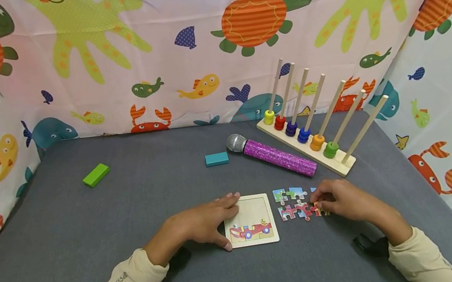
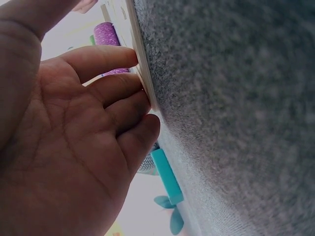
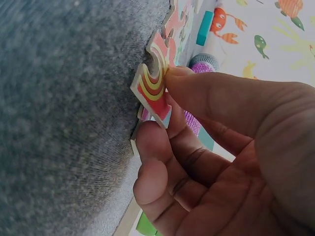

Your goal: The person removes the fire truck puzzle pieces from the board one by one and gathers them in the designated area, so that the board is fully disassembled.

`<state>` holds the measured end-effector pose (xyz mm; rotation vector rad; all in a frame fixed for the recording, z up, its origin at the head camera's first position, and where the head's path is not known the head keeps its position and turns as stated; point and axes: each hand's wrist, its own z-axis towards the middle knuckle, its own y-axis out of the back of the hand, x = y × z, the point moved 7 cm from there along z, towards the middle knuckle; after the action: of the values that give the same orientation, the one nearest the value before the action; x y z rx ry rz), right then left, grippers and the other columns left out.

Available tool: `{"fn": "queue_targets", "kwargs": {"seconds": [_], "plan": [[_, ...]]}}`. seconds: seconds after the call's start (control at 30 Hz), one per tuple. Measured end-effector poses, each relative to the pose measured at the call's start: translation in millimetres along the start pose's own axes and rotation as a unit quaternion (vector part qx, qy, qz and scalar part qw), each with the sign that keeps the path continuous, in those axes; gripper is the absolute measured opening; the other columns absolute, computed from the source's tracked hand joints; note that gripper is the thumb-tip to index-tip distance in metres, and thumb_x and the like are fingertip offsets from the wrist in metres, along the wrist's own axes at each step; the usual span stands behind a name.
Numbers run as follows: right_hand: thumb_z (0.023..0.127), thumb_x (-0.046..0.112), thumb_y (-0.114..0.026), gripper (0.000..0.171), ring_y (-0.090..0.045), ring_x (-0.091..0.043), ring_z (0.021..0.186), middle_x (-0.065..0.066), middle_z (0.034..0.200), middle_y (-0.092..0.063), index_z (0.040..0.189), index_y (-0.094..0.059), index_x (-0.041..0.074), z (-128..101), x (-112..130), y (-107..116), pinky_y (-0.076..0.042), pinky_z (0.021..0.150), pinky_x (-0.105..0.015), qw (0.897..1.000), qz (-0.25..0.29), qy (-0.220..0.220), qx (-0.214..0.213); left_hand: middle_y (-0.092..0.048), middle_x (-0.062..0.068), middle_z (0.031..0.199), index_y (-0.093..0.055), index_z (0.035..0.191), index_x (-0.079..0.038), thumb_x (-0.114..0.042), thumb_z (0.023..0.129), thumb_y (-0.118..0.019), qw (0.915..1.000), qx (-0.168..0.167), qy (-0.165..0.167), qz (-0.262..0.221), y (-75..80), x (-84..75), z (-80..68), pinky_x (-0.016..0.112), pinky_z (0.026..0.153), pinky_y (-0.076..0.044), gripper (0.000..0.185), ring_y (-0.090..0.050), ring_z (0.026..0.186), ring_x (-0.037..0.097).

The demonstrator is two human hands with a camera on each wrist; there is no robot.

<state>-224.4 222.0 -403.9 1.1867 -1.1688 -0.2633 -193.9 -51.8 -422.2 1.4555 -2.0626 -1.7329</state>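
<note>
My left hand [image 1: 209, 222] lies along the left side of a wooden puzzle board [image 1: 250, 210], its thumb at the lower corner and its fingers at the upper edge. In the left wrist view, the fairly straight fingertips [image 2: 129, 56] touch the board's edge. A strip of red car picture [image 1: 251, 231] fills the bottom of the board. To the right, my right hand [image 1: 339, 199] pinches a red and yellow puzzle piece [image 3: 153, 84], tilted up, between thumb and fingers. Several loose pieces [image 1: 291, 203] lie in two rows between the board and this hand.
Behind the pieces lies a purple glittery microphone [image 1: 278, 156], with a teal block [image 1: 216, 159] by its head. A wooden peg stand [image 1: 307, 147] with coloured rings stands at the back right. A green block [image 1: 96, 175] lies at the left. Patterned cloth [image 1: 114, 99] hangs behind the grey table.
</note>
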Motion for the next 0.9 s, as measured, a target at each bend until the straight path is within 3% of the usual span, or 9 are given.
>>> {"fn": "queue_targets", "kwargs": {"seconds": [0.37, 0.63, 0.9], "plan": [[0.089, 0.002, -0.067, 0.009, -0.055, -0.004, 0.074, 0.004, 0.088, -0.063, 0.095, -0.071, 0.008, -1, 1, 0, -0.05, 0.064, -0.026, 1.0, 0.009, 0.009, 0.003, -0.01, 0.007, 0.162, -0.031, 0.152, -0.005, -0.034, 0.081, -0.08, 1.0, -0.003, -0.006, -0.004, 1.7, -1.7, -1.4, 0.039, 0.116, -0.017, 0.091, -0.008, 0.147, 0.022], [0.088, 0.002, -0.069, 0.013, -0.057, -0.007, 0.077, 0.003, 0.091, -0.064, 0.1, -0.071, 0.006, -1, 3, 4, -0.051, 0.067, -0.029, 1.0, 0.004, 0.003, 0.004, -0.01, 0.009, 0.162, -0.029, 0.153, -0.005, -0.037, 0.082, -0.078, 0.9995, -0.005, -0.012, 0.029, -1.6, -5.8, -2.8, 0.038, 0.116, -0.013, 0.092, -0.007, 0.147, 0.023], [0.091, 0.003, -0.065, 0.016, -0.055, -0.007, 0.077, 0.006, 0.087, -0.063, 0.106, -0.07, 0.005, 15, 27, 4, -0.05, 0.066, -0.03, 0.999, -0.007, 0.033, -0.004, -0.01, 0.007, 0.162, -0.027, 0.153, -0.004, -0.037, 0.083, -0.078, 0.9996, -0.008, 0.004, 0.027, 0.8, -5.2, -5.3, 0.036, 0.116, -0.012, 0.093, -0.008, 0.147, 0.021]]}}
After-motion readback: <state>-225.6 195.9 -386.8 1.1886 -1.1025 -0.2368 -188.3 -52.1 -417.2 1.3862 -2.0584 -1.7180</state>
